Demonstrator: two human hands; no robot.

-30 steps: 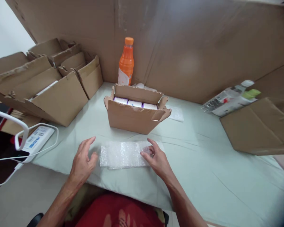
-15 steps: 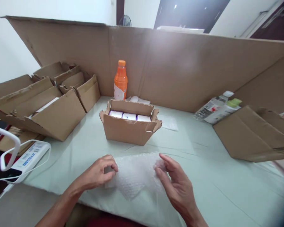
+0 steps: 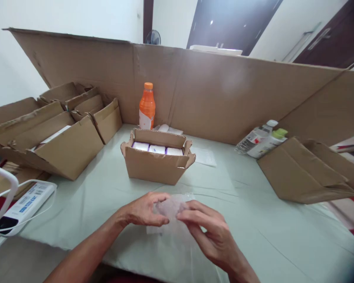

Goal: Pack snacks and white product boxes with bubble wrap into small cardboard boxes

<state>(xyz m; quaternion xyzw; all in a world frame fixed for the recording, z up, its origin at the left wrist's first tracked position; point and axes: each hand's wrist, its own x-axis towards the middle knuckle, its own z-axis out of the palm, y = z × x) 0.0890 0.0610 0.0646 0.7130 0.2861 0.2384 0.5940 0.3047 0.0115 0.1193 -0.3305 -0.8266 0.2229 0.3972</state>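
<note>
A piece of bubble wrap is bunched between my two hands, low over the near side of the table. My left hand grips its left side, thumb below and fingers above. From the right, my right hand pinches the wrap with its fingertips. Part of the wrap is hidden behind the fingers, and its lower edge blends into the tablecloth. Just beyond my hands stands an open cardboard box holding three white packs with purple edges in a row.
Open cardboard boxes crowd the left, near a white power strip with cables. An orange bottle stands at the back cardboard wall. Two bottles lean beside a cardboard box at right. A flat clear bag lies behind the middle box.
My hands have come closer together, and the bubble wrap between them went from spread flat to folded into a smaller bunch. The view has shifted slightly.
</note>
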